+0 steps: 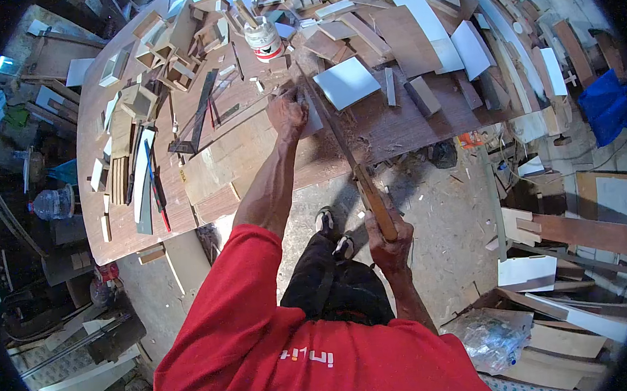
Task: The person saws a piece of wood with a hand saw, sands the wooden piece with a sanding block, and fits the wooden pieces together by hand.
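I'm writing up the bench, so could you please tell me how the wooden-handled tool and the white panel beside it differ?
The wooden-handled tool is slender; the white panel is broad and four-sided. The tool is brownish; the panel is white. The right hand grips the tool, while the panel is not held. Both are at least partly over the table.

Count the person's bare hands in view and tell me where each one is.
2. The right bare hand grips the orange-brown wooden handle of a long thin-bladed saw; the left bare hand is over the brown wood-topped table, left of the saw. Neither is fully hidden.
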The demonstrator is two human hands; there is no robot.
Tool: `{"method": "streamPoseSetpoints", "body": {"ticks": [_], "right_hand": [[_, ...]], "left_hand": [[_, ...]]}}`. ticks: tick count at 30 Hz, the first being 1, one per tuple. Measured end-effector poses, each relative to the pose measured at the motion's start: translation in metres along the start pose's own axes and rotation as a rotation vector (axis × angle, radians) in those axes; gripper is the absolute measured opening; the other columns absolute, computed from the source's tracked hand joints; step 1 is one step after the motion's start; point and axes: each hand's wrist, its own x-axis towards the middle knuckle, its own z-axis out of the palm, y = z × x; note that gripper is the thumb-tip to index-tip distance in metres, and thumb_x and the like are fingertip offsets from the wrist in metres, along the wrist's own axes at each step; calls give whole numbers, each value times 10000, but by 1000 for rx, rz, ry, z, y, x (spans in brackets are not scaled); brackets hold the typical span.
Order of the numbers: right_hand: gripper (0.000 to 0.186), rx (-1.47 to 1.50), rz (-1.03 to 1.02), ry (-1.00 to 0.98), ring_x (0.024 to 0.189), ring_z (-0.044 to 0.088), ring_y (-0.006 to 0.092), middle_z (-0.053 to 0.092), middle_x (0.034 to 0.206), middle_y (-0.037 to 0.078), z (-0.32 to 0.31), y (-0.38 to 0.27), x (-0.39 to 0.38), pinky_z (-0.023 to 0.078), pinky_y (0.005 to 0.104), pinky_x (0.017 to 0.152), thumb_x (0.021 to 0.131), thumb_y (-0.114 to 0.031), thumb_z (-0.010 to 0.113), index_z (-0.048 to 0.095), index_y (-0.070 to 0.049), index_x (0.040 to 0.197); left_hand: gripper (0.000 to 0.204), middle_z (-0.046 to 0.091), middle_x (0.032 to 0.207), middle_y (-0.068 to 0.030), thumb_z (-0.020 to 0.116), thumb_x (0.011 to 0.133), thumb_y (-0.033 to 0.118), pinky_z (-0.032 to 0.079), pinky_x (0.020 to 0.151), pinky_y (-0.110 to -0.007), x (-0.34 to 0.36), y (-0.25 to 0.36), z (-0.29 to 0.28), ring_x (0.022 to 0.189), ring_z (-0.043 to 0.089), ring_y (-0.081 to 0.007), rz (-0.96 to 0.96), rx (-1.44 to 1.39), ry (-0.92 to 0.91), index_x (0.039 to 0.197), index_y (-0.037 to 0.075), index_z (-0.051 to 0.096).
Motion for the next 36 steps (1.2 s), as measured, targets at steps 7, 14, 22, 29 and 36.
{"method": "streamPoseSetpoints", "body": {"ticks": [7, 14, 22, 29, 36], "right_hand": [[376, -13, -177, 75, 626, 665, 191, 682, 806, 164, 4, 7, -4, 516, 335, 571, 845, -97, 647, 601, 37, 1193], [403, -40, -219, 46, 623, 679, 209, 696, 825, 162, -3, 11, -17, 534, 327, 581, 850, -80, 630, 581, 37, 1233], [381, 39, -70, -26, 885, 683, 184, 699, 1023, 185, -6, 0, -10, 522, 309, 766, 891, -92, 614, 582, 25, 1252], [363, -41, -41, -61, 858, 688, 204, 697, 1003, 180, -3, -16, 9, 525, 330, 737, 872, -90, 617, 600, 35, 1212], [342, 37, -7, -23, 849, 673, 214, 696, 977, 158, -9, -3, -1, 518, 332, 749, 872, -90, 618, 610, 44, 1186]], "left_hand": [[402, 692, 1048, -113, 667, 680, 219, 487, 871, -416, -2, -7, 8, 980, 591, -353, 193, -36, 204, 1074, 156, 720], [437, 704, 974, -106, 690, 649, 250, 490, 836, -418, 2, -13, 11, 957, 590, -338, 143, 5, 155, 1083, 202, 721], [418, 703, 992, -109, 675, 657, 237, 483, 859, -416, -1, -4, 11, 978, 591, -334, 123, -58, 170, 1070, 196, 726], [417, 688, 1068, -87, 642, 684, 208, 471, 897, -425, 2, -10, 15, 1040, 568, -333, 41, -78, 90, 1093, 190, 726], [427, 683, 1088, -81, 670, 677, 224, 455, 914, -431, 0, -9, 15, 1079, 551, -325, 51, -94, 60, 1100, 197, 722]]}}
